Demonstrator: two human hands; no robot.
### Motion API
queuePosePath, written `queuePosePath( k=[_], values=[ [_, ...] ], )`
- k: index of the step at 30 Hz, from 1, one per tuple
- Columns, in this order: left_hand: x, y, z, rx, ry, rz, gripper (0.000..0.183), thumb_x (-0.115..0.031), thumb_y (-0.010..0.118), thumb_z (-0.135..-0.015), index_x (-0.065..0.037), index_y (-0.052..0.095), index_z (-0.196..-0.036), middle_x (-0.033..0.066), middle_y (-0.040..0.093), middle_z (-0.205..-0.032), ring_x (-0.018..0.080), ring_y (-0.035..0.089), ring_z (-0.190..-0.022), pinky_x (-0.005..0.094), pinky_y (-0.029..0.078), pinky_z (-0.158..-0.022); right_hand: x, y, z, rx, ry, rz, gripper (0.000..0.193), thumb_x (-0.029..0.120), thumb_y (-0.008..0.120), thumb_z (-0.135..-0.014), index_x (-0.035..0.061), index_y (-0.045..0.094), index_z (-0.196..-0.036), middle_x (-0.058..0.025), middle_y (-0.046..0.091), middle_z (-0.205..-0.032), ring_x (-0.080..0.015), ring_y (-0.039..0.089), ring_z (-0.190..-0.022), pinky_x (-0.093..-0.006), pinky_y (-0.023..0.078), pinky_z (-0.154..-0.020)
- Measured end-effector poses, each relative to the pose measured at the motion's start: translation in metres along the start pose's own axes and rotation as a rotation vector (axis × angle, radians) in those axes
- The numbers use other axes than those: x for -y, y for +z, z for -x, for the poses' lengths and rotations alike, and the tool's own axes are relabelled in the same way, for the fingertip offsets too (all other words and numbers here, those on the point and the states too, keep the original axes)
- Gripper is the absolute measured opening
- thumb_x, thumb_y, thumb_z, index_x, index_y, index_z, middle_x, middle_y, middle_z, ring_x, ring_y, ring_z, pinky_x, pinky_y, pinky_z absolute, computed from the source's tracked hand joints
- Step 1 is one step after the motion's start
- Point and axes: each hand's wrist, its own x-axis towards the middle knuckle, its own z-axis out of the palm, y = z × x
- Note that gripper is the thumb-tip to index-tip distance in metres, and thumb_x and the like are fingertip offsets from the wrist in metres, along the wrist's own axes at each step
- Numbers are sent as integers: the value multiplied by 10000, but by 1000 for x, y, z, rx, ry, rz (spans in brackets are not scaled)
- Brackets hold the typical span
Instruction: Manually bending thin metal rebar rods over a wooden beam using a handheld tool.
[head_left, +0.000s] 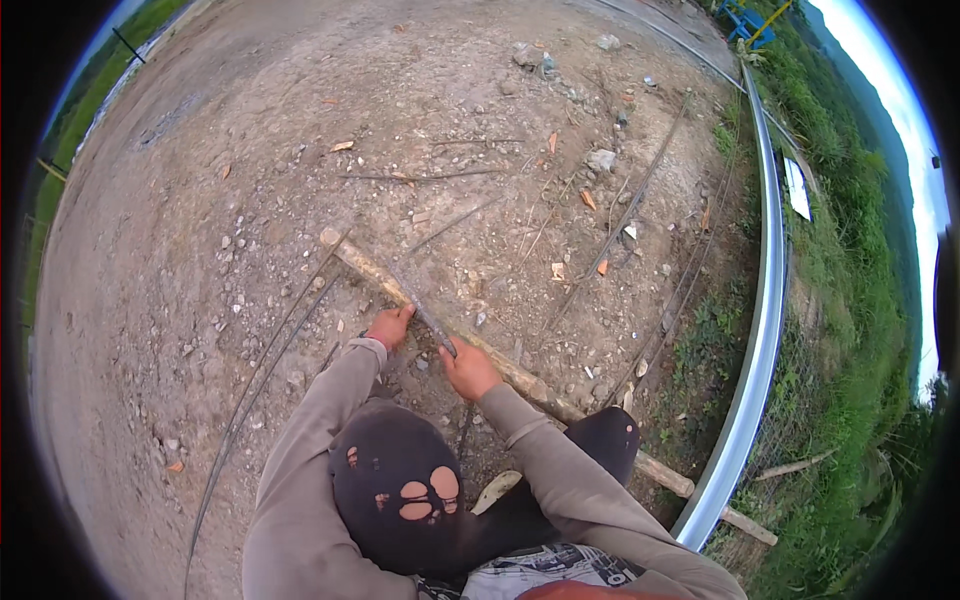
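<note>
A peeled wooden pole lies slantwise on the ground in front of my knees, running from the upper left toward the lower right. My right hand is closed around the near end of a dark, rough metal bar, which crosses over the pole. Beside the pole's near side, my left hand is closed, with its fingertips close to the bar. What the left fingers hold, if anything, is hidden. Thin dark rods lie on the ground left of my left arm.
A silvery metal guardrail runs along the right, with a grassy slope beyond it. More thin rods, brick chips and stones lie scattered on the dirt ahead. My bent knee is close below the hands.
</note>
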Motion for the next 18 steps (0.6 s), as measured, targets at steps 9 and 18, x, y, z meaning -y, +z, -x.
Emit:
queuePosePath(
  k=[9, 18],
  values=[
    [18, -2, -7, -70, 119, -18, 599, -501, 357, -893, 32, 629, -910, 270, 597, -923, 422, 545, -929, 444, 410, -828, -3, 8, -13, -121, 40, 4, 229, 233, 477, -901, 34, 591, -911, -183, 586, -764, -335, 575, -724, -388, 440, -655],
    [20, -4, -2, -108, 112, -11, 602, -539, 353, -874, -14, 644, -920, 243, 607, -931, 403, 555, -926, 449, 417, -816, 5, 21, -14, -71, 79, 139, 211, 215, 476, -902, 38, 586, -938, -181, 594, -780, -355, 577, -743, -386, 444, -660]
  ],
)
